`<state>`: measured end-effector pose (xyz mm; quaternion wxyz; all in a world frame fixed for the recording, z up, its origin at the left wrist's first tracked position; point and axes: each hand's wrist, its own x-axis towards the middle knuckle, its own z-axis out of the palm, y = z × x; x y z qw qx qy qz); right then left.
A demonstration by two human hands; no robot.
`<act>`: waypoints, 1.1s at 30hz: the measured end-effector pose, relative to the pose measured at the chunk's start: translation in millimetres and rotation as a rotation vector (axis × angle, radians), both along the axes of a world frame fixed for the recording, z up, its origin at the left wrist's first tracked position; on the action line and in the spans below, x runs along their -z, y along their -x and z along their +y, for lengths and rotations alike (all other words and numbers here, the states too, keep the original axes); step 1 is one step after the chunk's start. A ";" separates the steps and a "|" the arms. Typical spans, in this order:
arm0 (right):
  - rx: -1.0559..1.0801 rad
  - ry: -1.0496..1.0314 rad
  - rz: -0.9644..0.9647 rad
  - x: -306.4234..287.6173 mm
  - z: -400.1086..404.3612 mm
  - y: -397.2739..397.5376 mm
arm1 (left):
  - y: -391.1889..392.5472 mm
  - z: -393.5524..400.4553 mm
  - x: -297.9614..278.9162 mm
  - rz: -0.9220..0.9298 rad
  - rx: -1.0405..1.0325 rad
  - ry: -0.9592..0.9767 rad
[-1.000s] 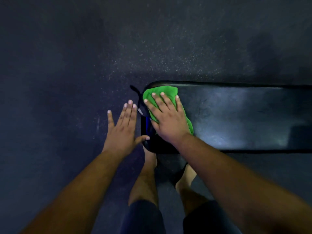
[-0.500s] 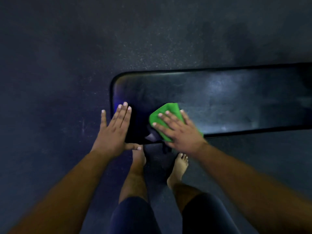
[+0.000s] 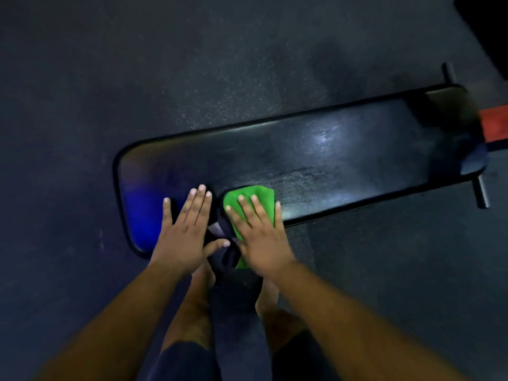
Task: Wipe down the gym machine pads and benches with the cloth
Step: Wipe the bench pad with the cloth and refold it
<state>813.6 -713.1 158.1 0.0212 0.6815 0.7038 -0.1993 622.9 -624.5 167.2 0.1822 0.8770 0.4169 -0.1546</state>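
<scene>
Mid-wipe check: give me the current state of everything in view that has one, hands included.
Green microfibre cloth: flat on the pad, pinned under the right hand.
Long black padded bench: level, partly glossy, near edge being wiped.
Right hand: fingers straight, pressing the cloth.
Left hand: fingers spread, over the bench; contact unclear.

The cloth [image 3: 248,200] is bright green, plain, with no print; the bench [image 3: 316,149] is glossy black, washed deep blue at its left end and pale white where light glares near the middle; the floor [image 3: 137,64] is dark charcoal, flecked with fine pale specks; the shorts [image 3: 181,361] are navy; a block [image 3: 494,125] at the bench's far end is red-orange.
</scene>
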 end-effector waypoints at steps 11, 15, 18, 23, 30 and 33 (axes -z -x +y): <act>0.669 0.029 -0.153 8.4 65.8 -84.1 | 15.5 22.3 3.9 0.033 0.004 0.006; 0.149 0.093 0.100 -12.3 24.8 21.8 | 18.3 22.1 -6.3 0.010 0.010 0.027; 0.048 0.129 0.302 -21.1 14.8 2.6 | 17.7 17.6 -19.8 0.017 0.078 0.110; 0.252 0.127 0.346 -43.2 32.3 -41.2 | -11.3 10.7 -36.4 0.008 -0.027 0.200; 0.423 0.397 0.395 -55.1 56.1 -45.0 | -55.9 22.5 -51.0 -0.012 -0.164 0.130; 0.447 0.460 0.685 -84.5 66.1 -65.0 | -59.0 30.7 -54.9 -0.227 -0.288 0.382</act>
